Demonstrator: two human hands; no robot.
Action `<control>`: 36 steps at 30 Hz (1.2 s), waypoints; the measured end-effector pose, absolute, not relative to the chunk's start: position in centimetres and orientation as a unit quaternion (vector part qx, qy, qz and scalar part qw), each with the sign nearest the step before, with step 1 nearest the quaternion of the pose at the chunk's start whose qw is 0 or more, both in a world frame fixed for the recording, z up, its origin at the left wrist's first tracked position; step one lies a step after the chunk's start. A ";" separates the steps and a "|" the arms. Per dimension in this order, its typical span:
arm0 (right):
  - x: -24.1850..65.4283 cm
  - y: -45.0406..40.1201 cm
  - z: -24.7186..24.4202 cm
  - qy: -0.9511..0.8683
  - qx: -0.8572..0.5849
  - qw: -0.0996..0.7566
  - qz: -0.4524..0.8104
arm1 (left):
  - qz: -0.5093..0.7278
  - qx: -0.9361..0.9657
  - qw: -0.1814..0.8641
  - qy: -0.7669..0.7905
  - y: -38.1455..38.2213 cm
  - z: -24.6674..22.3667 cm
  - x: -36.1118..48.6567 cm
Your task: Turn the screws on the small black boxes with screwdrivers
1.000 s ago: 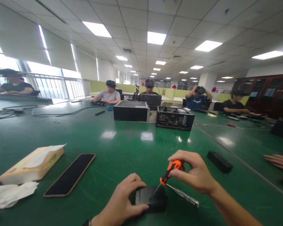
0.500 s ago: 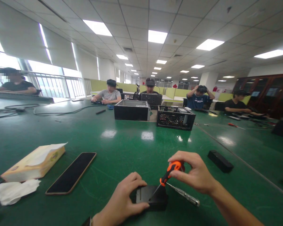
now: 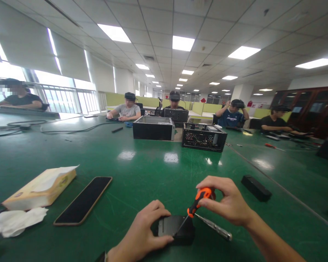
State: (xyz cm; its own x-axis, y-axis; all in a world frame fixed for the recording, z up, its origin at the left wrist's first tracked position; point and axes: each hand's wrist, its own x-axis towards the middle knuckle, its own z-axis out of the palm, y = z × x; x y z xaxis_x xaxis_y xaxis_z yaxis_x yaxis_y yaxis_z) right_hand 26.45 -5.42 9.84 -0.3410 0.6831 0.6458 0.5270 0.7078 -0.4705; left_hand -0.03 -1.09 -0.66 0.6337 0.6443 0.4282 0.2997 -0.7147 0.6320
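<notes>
A small black box (image 3: 184,227) lies on the green table at the front. My left hand (image 3: 144,229) grips its left end, thumb on the near side and fingers on the far side. In my right hand (image 3: 226,202) is an orange and black screwdriver (image 3: 199,201), held by its handle and tilted. The screwdriver's shaft runs down to the top of the box, near my left thumb; its exact tip is hard to make out. A clear-handled tester screwdriver (image 3: 217,229) lies just right of the box, below my right hand.
On the left are a phone (image 3: 83,201), a tissue pack (image 3: 42,189) and crumpled tissue (image 3: 19,222). A black block (image 3: 256,187) lies at right. Two computer cases (image 3: 153,128) (image 3: 204,137) stand farther back, with several people seated beyond.
The screwdriver's lower end has shifted slightly on the box, closer to my left thumb. My left hand keeps its hold. The person at the back right has lowered one arm a little.
</notes>
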 end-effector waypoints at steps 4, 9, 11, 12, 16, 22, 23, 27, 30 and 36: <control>26.5 -5.4 9.8 -0.816 -0.362 0.444 0.076 | 0.333 0.864 0.266 0.270 -1.1 -0.8 -0.1; 26.5 -5.4 9.7 -0.815 -0.352 0.453 0.078 | 0.331 0.864 0.267 0.271 -1.0 -0.8 -0.1; 26.4 -5.3 9.6 -0.815 -0.350 0.455 0.079 | 0.331 0.864 0.266 0.271 -1.0 -0.8 -0.1; 26.4 -5.3 9.5 -0.816 -0.349 0.454 0.079 | 0.331 0.864 0.265 0.272 -1.0 -0.8 -0.1; 26.3 -5.3 9.3 -0.820 -0.346 0.451 0.073 | 0.328 0.865 0.266 0.270 -1.1 -0.8 0.0; 26.4 -5.3 9.4 -0.820 -0.331 0.462 0.068 | 0.331 0.865 0.267 0.266 -1.0 -0.9 -0.1; 26.4 -5.3 9.4 -0.820 -0.329 0.464 0.068 | 0.332 0.865 0.267 0.266 -1.0 -0.8 -0.1; 26.4 -5.2 9.2 -0.825 -0.321 0.460 0.059 | 0.334 0.865 0.264 0.264 -0.9 -0.9 -0.1; 26.4 -5.2 9.2 -0.828 -0.319 0.459 0.056 | 0.335 0.866 0.263 0.263 -0.9 -1.0 -0.2; 25.9 -5.8 9.6 -0.842 -0.300 0.447 0.038 | 0.331 0.868 0.260 0.264 -0.9 -1.1 -0.1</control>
State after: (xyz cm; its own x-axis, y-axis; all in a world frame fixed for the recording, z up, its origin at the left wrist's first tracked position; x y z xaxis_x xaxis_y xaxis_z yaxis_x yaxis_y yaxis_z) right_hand 25.95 -5.77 9.59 -0.4204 0.5399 0.7293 0.4714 0.8167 -0.3329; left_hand -0.12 -0.94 -1.10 0.6417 0.6300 0.4374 0.2856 -0.7256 0.6261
